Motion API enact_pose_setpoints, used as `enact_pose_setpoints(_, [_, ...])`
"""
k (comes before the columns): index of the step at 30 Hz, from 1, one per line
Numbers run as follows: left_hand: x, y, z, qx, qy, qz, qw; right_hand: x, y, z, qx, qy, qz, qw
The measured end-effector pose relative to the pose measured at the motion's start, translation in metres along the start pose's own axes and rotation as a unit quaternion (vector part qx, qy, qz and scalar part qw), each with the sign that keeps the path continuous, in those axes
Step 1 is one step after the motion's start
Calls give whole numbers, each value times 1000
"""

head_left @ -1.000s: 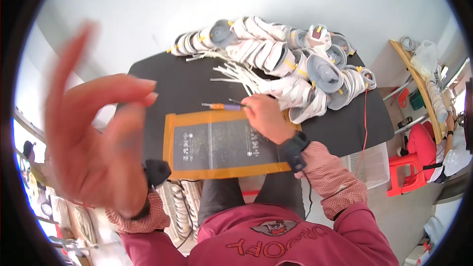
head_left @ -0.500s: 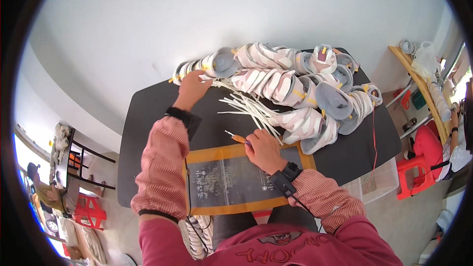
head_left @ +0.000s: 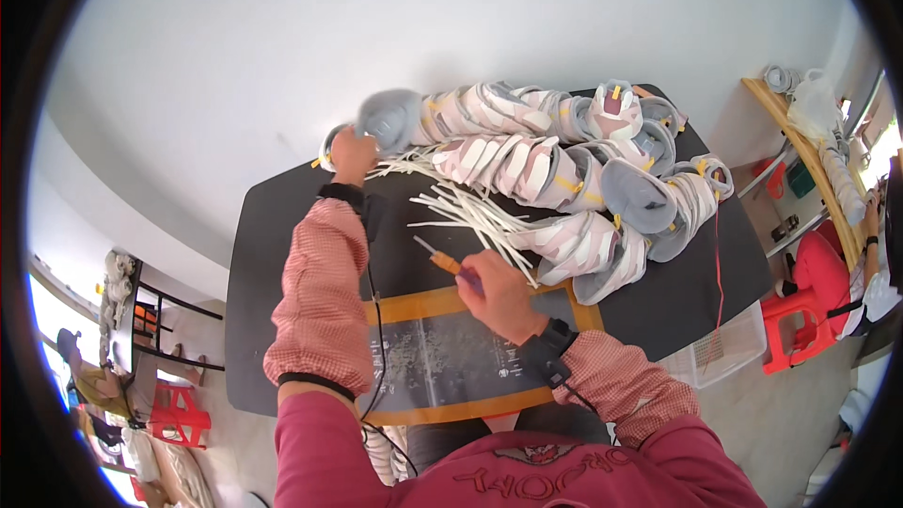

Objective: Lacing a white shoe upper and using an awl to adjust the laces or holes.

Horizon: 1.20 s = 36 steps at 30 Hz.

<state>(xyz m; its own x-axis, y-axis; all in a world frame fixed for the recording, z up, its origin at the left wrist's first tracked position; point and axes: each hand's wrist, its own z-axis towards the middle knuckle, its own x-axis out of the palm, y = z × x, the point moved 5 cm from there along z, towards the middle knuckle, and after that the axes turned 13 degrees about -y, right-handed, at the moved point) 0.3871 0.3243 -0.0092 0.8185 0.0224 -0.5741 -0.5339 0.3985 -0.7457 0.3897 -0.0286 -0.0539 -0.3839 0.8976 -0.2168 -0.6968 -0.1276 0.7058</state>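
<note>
A grey-lined shoe upper (head_left: 390,119) has shifted left beside the left hand (head_left: 355,154), grip unclear; right hand (head_left: 503,296) clasps orange-handled tool (head_left: 445,262), tip outward, presumably for safety.

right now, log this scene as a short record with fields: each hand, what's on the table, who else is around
left hand: at the left end of the shoes, exact grip unclear
right hand: holding a small tool with an orange handle, metal tip pointing up and left
shoes: white, pink and grey, piled in rows on the black table
strips: white, loose, beside the shoes
sheet: dark, brown-edged, at the near side of the table
others: a person at left, another at right on a red stool
</note>
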Motion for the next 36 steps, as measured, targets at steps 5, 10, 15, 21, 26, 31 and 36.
enact_pose_setpoints(5, [-102,-1,-41,-94,34,-140,985,1,-4,2,125,59,55,989])
enact_pose_setpoints(10, [-161,-14,-152,237,-130,104,957,6,-31,-9,302,54,291,906])
enact_pose_setpoints(15, [-159,-15,-268,305,-44,191,932,6,-33,-24,407,101,351,837])
enact_pose_setpoints(21, [-163,-12,-337,413,54,164,894,-2,-25,-47,430,113,337,830])
enact_pose_setpoints(26, [-161,-11,-331,398,87,128,904,-16,-24,-49,423,70,330,841])
enact_pose_setpoints(31, [-168,-13,-320,379,63,10,923,-21,-29,-44,447,5,373,813])
enact_pose_setpoints(36, [-166,-4,-291,236,125,-6,964,-17,-36,-9,357,32,189,914])
